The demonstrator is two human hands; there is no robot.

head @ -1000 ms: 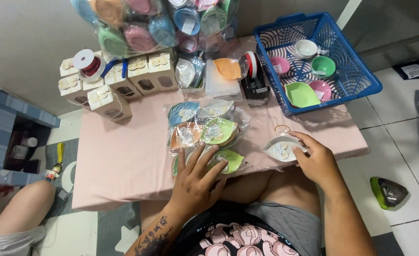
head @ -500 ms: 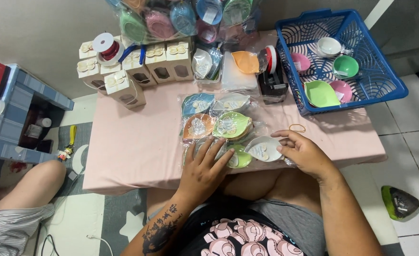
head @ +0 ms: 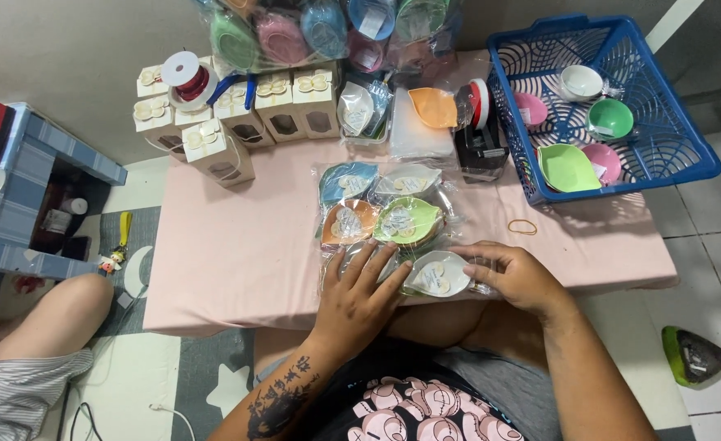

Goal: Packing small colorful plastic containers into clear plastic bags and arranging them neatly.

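Several leaf-shaped dishes wrapped in clear plastic lie in a cluster on the pink table (head: pixel 238 261): a blue one (head: pixel 346 181), an orange one (head: pixel 346 224), a green one (head: pixel 409 220) and a white one (head: pixel 438 275). My left hand (head: pixel 360 298) lies flat with fingers spread on a packet at the table's near edge, its fingertips touching the white dish. My right hand (head: pixel 517 276) grips the plastic wrap at the right side of the white dish.
A blue plastic basket (head: pixel 695 155) at the back right holds small coloured bowls. Cream gift boxes (head: pixel 213 151), a red ribbon spool (head: pixel 189 77), a black tape dispenser (head: pixel 479 147) and a bag of coloured dishes (head: pixel 295 33) line the back. A rubber band (head: pixel 522 226) lies near the basket. Another person's knee (head: pixel 58 314) is at the left.
My right hand has brought the white wrapped dish leftward against the cluster. My left hand has stayed pressed on the near packet. The view has shifted slightly.
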